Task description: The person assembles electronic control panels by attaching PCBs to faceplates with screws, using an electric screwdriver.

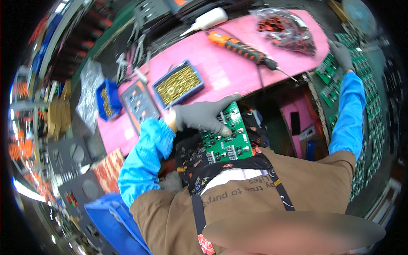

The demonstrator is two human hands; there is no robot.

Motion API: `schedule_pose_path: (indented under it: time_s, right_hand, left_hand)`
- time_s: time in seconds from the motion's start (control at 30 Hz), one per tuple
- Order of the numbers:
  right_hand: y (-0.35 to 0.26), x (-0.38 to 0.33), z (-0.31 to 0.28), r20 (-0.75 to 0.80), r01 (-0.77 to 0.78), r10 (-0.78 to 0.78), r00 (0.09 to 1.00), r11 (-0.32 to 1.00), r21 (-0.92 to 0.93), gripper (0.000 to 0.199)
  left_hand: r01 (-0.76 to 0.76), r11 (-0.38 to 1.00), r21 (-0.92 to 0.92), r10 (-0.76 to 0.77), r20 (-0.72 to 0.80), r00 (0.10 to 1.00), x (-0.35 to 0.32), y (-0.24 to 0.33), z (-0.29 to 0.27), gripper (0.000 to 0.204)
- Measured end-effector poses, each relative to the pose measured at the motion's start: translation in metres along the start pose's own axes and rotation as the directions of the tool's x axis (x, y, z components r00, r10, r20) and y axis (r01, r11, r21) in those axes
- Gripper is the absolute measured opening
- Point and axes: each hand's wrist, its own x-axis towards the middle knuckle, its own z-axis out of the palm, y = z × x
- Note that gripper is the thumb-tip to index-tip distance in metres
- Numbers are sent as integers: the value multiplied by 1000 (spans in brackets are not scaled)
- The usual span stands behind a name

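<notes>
My left hand (pixel 203 115), in a grey glove, grips a green circuit board (pixel 231 138) over my lap, with thumb and fingers across its upper part. White digit displays and small dark parts cover the board's face. Far to the right, my right hand (pixel 341 56), also gloved in grey, reaches among several green circuit boards (pixel 369 89) laid out in rows. One finger points towards the pink worktop (pixel 225 72); the others are mostly hidden, so their grip does not show. Left of the left hand stands a blue tray (pixel 177 83) of small brass-coloured pieces.
An orange-and-black electric screwdriver (pixel 242 47) lies on the worktop beside a clear bag (pixel 287 32) of red and black parts. A white bottle (pixel 211 19) lies at the back edge. A grey panel (pixel 140 104) and a smaller blue bin (pixel 108 100) are at the left.
</notes>
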Motion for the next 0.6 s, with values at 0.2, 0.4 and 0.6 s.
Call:
schedule_pose_path:
  time_s: [0.2,0.4,0.6]
  right_hand:
    - [56,31,37,5,86,-87,996,991,100,58]
    - [-31,-22,2,-370,370,-380,848,924,-99,36]
    - [-279,-226,44,-52,810,-824,564,539,231,42]
  left_hand:
    - [53,997,-49,-57,-83,995,-14,-20,-5,81]
    - [91,991,-103,-113,-243,963,-21,-26,9,60]
    - [101,993,55,-78,-320,944,-13,-24,19,53]
